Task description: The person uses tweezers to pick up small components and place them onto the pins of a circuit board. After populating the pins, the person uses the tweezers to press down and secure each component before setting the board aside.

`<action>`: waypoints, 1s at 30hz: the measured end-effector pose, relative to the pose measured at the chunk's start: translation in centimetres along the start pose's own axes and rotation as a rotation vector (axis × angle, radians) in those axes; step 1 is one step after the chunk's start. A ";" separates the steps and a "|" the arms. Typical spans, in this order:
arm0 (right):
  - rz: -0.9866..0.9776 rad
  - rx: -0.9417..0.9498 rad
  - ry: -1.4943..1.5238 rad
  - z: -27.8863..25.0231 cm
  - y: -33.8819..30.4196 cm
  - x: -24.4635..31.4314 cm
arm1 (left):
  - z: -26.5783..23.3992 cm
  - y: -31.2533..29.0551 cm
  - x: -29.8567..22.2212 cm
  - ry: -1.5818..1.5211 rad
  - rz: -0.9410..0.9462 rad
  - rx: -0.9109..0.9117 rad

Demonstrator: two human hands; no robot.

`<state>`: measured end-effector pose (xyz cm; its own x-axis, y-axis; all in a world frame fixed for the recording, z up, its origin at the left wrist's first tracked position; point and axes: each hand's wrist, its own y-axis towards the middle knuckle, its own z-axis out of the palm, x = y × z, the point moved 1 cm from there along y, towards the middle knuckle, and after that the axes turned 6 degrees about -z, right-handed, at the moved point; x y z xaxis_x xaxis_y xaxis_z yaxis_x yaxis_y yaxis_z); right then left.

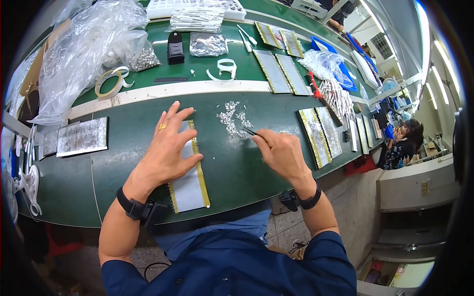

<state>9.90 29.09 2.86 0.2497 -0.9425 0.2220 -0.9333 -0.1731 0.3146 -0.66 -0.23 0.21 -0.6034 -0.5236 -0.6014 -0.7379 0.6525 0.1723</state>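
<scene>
Navy shirt [224, 264], then grey yellow-edged plate [188, 193]

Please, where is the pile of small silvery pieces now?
In the head view, the silvery pile lies on the green table, right of the left hand and beside the tip of the dark tool in the right hand.

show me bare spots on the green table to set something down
Largest: the green table between the right hand and the yellow-edged panel under the left hand, nearer than the silvery bits. Smaller: between the left hand and the stained metal plate. Crowded: back left, plastic bags; right, other panels.
</scene>
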 end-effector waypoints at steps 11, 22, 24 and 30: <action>0.214 0.031 0.034 0.5 0.4 -1.0 | 0.3 0.2 0.3 -0.027 -0.002 -0.021; 0.154 0.007 0.023 -0.2 0.6 -1.3 | 0.2 0.1 0.4 -0.025 0.003 -0.027; 0.129 0.006 0.010 -0.1 0.6 -1.3 | 0.3 0.1 0.4 -0.034 -0.006 -0.026; 0.114 -0.019 0.049 0.4 0.7 -0.9 | 0.3 0.1 0.3 -0.035 -0.009 -0.034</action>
<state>8.94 29.67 2.51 0.1549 -0.9406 0.3023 -0.9514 -0.0596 0.3021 -0.83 -0.23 -0.18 -0.5863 -0.5098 -0.6296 -0.7536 0.6283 0.1930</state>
